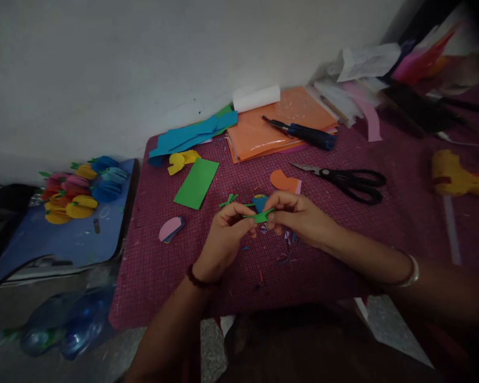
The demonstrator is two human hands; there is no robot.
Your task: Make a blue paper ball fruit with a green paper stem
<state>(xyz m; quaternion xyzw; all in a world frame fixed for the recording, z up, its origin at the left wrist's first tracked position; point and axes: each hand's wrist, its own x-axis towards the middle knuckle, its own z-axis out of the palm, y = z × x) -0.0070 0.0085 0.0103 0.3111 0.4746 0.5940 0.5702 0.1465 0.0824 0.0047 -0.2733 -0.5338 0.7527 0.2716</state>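
Green strip (261,217), short, narrow, pinched by left hand (225,234) and right hand (299,217)

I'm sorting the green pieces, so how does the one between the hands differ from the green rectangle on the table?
The held green piece is small; the green rectangle is clearly larger. The held green piece is pinched between left hand and right hand, while the green rectangle lies on the table. Both are a similar green.

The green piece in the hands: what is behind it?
Behind the green piece: a blue scrap and green strips. What the piece, left hand and right hand cover is hidden.
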